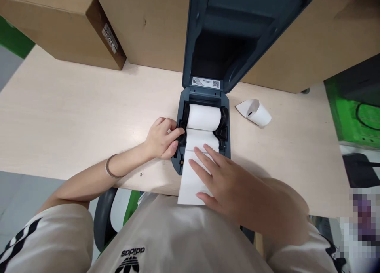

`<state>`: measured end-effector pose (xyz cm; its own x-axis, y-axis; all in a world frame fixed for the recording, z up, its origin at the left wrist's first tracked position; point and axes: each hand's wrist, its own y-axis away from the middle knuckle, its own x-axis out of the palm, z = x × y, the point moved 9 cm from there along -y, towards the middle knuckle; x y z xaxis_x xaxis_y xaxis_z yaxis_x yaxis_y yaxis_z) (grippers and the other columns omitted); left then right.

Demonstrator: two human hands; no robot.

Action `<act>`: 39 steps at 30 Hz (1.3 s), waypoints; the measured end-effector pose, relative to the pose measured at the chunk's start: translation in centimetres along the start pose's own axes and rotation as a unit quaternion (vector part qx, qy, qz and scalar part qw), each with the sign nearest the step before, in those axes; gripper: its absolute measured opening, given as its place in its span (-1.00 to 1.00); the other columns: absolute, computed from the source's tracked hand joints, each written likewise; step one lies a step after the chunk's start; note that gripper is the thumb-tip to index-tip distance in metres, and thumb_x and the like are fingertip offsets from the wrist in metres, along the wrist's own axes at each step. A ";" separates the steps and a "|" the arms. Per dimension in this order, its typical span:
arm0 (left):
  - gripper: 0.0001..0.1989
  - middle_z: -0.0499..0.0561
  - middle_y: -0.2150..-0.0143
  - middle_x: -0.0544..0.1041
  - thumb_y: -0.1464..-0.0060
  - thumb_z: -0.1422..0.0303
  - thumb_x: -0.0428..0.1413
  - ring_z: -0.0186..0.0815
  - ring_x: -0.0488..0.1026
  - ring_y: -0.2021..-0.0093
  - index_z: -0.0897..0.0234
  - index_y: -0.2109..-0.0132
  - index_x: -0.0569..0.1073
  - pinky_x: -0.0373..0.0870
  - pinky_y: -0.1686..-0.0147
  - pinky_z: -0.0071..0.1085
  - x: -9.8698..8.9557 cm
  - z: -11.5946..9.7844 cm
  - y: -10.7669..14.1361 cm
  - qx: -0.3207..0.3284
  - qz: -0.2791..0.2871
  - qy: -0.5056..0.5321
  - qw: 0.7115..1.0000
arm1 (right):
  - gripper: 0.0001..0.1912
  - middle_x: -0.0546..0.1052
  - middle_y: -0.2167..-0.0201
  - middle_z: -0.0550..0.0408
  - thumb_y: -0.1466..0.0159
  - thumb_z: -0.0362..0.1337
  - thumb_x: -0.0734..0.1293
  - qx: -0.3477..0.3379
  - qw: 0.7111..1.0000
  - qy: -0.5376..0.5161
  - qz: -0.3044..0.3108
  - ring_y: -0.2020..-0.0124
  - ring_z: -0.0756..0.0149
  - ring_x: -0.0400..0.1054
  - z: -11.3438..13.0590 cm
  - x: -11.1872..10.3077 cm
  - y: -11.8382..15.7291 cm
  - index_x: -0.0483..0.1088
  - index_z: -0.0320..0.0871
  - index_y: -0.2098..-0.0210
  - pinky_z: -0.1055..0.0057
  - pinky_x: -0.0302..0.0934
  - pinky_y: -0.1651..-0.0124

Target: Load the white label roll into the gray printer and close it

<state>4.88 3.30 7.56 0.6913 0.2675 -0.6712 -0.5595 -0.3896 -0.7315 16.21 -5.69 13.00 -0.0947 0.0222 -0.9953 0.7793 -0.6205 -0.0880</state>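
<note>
A dark blue-grey label printer sits on the table with its lid raised. Inside it a white label roll rests between black holders, and a strip of labels runs from it over the front toward my body. My left hand grips the printer's left edge, index finger over the rim, thumb lower along the side, other fingers curled. Spread flat on the label strip lies my right hand, its fingers apart. Parts of the strip under this hand are hidden.
A loose curled piece of white label paper lies right of the printer. Cardboard boxes stand behind, one at the back left. The pale wooden table ends just before my body; a black chair armrest shows below.
</note>
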 end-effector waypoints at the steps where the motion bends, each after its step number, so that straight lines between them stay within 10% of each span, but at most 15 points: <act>1: -0.49 0.05 0.33 0.37 -0.45 0.18 -0.29 -0.16 0.32 0.32 0.28 0.09 0.52 0.29 0.33 -0.21 -0.1 0.0 0.0 0.001 -0.003 -0.002 1.000 | -0.37 0.47 -0.26 -0.41 -0.37 -0.03 0.37 -0.005 1.000 -0.007 0.000 -0.29 -0.32 0.41 0.0 -0.1 0.0 0.52 -0.45 -0.20 -0.03 0.49 -0.22; 18: -0.53 0.05 0.31 0.37 -0.45 0.19 -0.24 -0.17 0.38 0.30 0.28 0.03 0.52 0.33 0.31 -0.20 -0.2 0.1 0.2 0.007 -0.019 -0.002 1.000 | -0.54 0.56 -0.19 -0.26 -0.44 -0.19 0.31 -0.006 0.999 -0.041 0.013 -0.20 -0.19 0.48 -1.0 -0.9 -0.5 0.50 -0.45 -0.16 0.00 0.55 -0.09; 22: -0.58 0.06 0.23 0.42 -0.43 0.16 -0.21 -0.12 0.46 0.15 0.13 -0.06 0.51 0.44 0.19 -0.13 -0.7 -0.3 0.7 0.036 -0.064 -0.020 0.997 | -0.70 0.65 0.01 -0.03 -0.45 -0.15 0.32 0.002 0.991 -0.125 0.036 0.09 0.05 0.59 -2.4 -2.6 -0.7 0.55 -0.20 -0.02 0.09 0.55 0.14; 25: -0.58 0.04 0.20 0.45 -0.43 0.17 -0.22 -0.14 0.48 0.12 0.07 -0.01 0.53 0.47 0.11 -0.11 -1.2 -1.2 0.8 0.074 -0.101 -0.015 0.992 | -0.83 0.62 0.24 0.12 -0.46 -0.16 0.29 0.138 0.962 -0.179 -0.153 0.24 0.16 0.53 -8.5 -6.5 -0.8 0.53 0.01 0.17 0.13 0.48 0.18; 29: -0.60 0.02 0.17 0.47 -0.42 0.17 -0.22 -0.17 0.49 0.13 0.07 -0.04 0.49 0.49 0.11 -0.13 -1.6 -1.5 0.5 0.085 -0.124 0.008 0.989 | -0.69 0.50 -0.09 0.00 -0.35 -0.07 0.39 0.249 0.785 -0.257 -0.506 -0.20 0.11 0.41 -19.1 -7.9 2.5 0.47 -0.01 -0.03 0.11 0.27 -0.35; 32: -0.59 0.03 0.16 0.48 -0.42 0.13 -0.22 -0.14 0.49 0.12 0.07 -0.16 0.42 0.48 0.13 -0.12 -1.8 -0.5 0.6 0.056 -0.142 0.036 0.988 | -0.30 0.19 -0.50 0.14 -0.34 0.19 0.21 0.236 0.747 -0.466 -0.411 -0.56 0.23 0.00 -24.3 -2.6 -0.5 0.24 0.03 -0.36 0.09 -0.21 -0.62; 39: -0.54 0.06 0.11 0.43 -0.44 0.03 -0.33 -0.09 0.46 0.03 0.07 -0.15 0.34 0.46 0.07 -0.05 -0.7 3.0 2.3 -0.082 -0.163 0.090 0.979 | -0.12 0.38 -0.36 0.27 -0.31 0.41 -0.22 0.259 0.814 -0.438 -0.282 -0.34 0.04 0.26 -23.0 -0.3 -2.8 0.19 0.32 -0.41 -0.02 0.19 -0.41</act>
<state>1.72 4.90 5.98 0.8988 0.2472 -0.3619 -0.2249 -0.4486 -0.8650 28.27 14.07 12.64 -0.9281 -0.0081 -0.3723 0.1146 -0.9575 -0.2648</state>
